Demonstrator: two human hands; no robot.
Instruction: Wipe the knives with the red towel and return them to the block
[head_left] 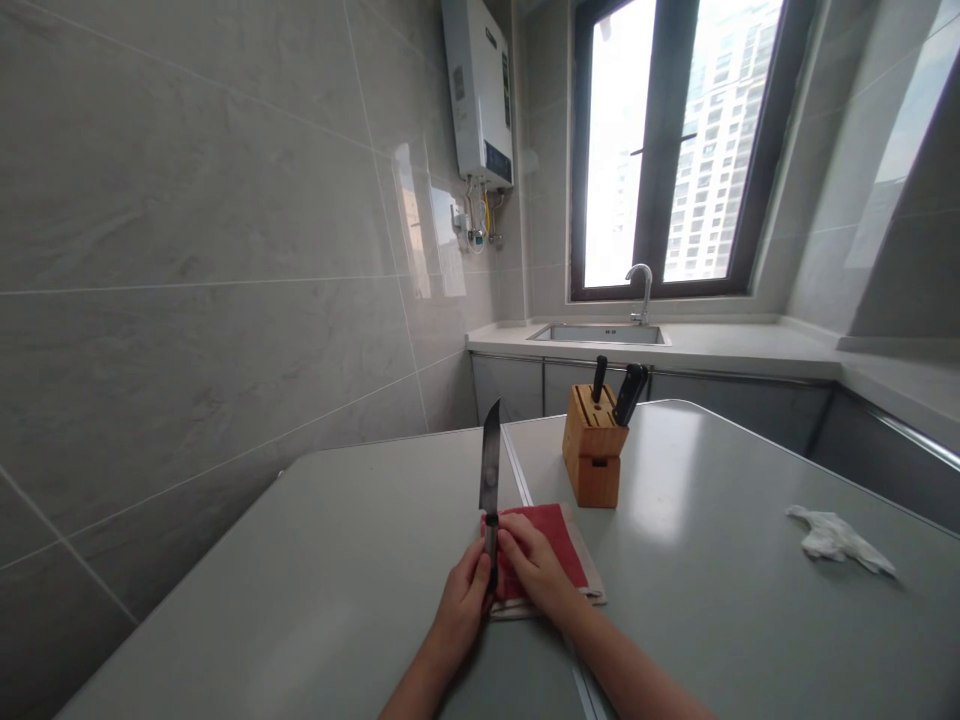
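A kitchen knife (490,470) points up and away from me, its dark blade rising over the far part of the table. My left hand (459,592) is closed around the black handle from the left. From the right, my right hand (538,568) has its fingers bent against the upper handle, close below the blade. Under my right hand lies a folded red cloth (556,535) with a pale border. Part of the handle is hidden by my fingers.
Beyond the cloth stands a wooden knife block (598,480) with several black-handled tools in it. A crumpled white tissue (836,538) lies at the right of the grey table (360,560). Behind are a sink (600,335), a faucet (642,290) and a counter.
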